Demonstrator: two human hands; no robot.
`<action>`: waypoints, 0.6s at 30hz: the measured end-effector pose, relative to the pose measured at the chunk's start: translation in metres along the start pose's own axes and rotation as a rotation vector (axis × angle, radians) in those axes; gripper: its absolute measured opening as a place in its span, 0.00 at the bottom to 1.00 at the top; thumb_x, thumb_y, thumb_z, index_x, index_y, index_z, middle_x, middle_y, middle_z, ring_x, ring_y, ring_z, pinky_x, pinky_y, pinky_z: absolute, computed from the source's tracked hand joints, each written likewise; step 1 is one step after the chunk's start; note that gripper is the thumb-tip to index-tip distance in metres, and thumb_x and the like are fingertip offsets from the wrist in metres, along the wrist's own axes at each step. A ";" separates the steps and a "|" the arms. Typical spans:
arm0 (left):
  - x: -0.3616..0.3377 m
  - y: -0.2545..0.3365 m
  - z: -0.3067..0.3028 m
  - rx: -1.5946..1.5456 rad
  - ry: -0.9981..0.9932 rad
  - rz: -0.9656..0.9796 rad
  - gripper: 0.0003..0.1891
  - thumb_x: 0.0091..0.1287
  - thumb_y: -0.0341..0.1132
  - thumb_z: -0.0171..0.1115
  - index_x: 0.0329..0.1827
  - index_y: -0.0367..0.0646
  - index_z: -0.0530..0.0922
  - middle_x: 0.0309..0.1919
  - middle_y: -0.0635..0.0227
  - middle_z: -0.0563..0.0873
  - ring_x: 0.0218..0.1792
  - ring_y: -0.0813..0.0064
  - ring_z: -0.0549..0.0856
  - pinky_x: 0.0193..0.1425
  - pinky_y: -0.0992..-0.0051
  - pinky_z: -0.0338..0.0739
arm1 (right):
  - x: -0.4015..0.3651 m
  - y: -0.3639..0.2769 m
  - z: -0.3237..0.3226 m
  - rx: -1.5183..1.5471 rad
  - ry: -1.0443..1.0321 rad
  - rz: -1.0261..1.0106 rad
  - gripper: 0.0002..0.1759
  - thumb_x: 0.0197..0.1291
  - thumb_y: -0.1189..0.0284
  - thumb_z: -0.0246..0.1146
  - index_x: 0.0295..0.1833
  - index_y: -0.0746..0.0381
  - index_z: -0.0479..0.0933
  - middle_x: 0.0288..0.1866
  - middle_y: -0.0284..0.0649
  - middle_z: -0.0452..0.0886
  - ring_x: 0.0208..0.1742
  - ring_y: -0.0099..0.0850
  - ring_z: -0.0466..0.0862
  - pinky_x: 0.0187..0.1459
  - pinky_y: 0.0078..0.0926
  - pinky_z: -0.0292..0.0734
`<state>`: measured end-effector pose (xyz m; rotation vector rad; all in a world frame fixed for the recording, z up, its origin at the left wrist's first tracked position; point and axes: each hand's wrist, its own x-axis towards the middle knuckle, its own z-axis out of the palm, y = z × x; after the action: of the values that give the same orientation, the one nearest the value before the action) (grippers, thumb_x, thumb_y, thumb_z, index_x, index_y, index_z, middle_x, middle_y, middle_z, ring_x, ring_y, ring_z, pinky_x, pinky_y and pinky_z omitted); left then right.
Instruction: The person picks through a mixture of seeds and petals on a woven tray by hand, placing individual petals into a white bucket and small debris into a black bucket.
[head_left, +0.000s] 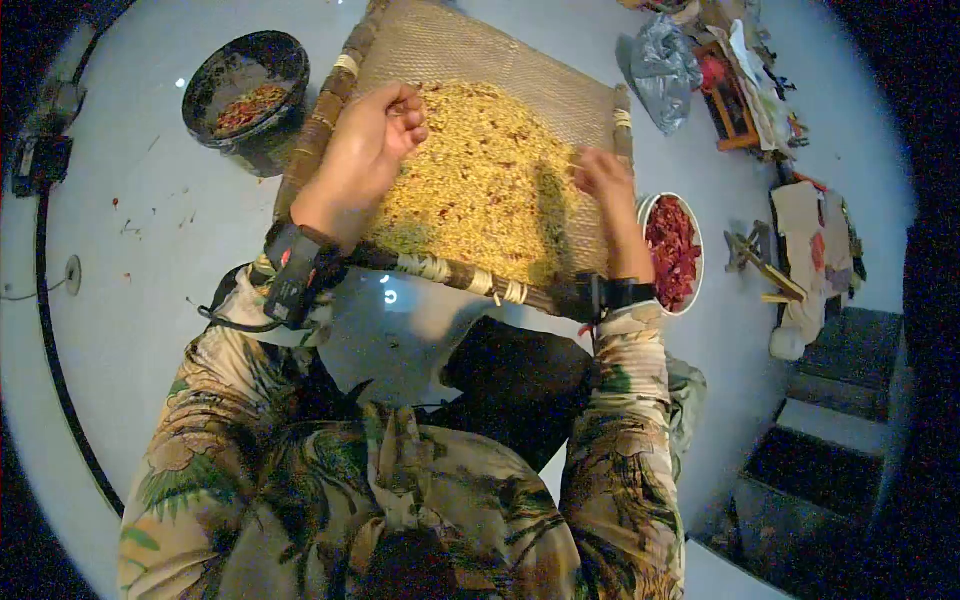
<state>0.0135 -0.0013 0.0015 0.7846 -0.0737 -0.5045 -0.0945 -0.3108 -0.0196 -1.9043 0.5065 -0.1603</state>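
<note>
A woven tray (575, 88) with a wooden frame lies in front of me, bearing a wide layer of yellow grains (470, 180) mixed with dark red bits. My left hand (385, 130) is over the left part of the grains, its fingers curled inward; whether anything is between them is too small to make out. Over the right edge of the grains is my right hand (602, 172), blurred by motion, so its fingers cannot be read clearly.
A black bucket (265, 150) with reddish bits stands at the left. At the right is a white bowl (700, 250) of dark red pieces (672, 250). Further right are a plastic bag (662, 75), a small wooden stand (765, 265) and dark steps (830, 400).
</note>
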 end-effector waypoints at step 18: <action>0.014 0.046 -0.020 -0.122 0.048 0.175 0.07 0.63 0.33 0.49 0.32 0.38 0.69 0.25 0.67 0.73 0.27 0.75 0.72 0.30 0.75 0.70 | -0.013 -0.043 0.231 -0.642 -0.764 -1.055 0.20 0.38 0.74 0.63 0.43 0.63 0.73 0.42 0.47 0.71 0.45 0.45 0.71 0.47 0.37 0.68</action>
<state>0.0497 0.0324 0.0171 0.6631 -0.0661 -0.3207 -0.0155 -0.0948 -0.0675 -2.4644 -1.1091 0.0775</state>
